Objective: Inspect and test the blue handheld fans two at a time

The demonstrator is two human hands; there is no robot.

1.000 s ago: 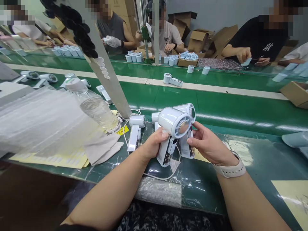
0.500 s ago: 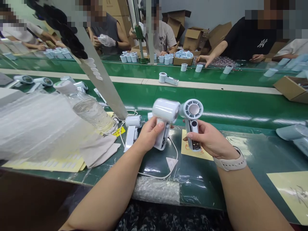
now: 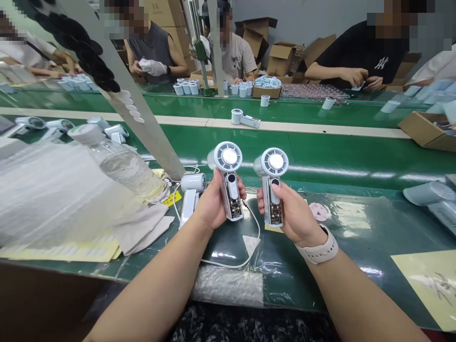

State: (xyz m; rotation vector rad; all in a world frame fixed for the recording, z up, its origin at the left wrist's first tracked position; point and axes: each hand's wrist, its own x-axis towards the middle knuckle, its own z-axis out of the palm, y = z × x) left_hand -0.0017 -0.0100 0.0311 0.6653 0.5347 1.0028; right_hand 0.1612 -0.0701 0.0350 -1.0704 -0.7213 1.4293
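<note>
Left of the front post (image 3: 156,137) is a bottle (image 3: 124,166); right of it, two handheld fans (image 3: 229,157) side by side; beyond it rightward, another fan (image 3: 246,120) on a strip (image 3: 302,128).

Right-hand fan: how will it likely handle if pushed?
The fan may tip if stood up, its round head looking wider than the handle. Its smooth shell could slip. The exposed circuitry looks fragile.

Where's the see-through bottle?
In the head view, the see-through bottle is on the left, between the cloudy plastic sheets and the slanted post.
</note>
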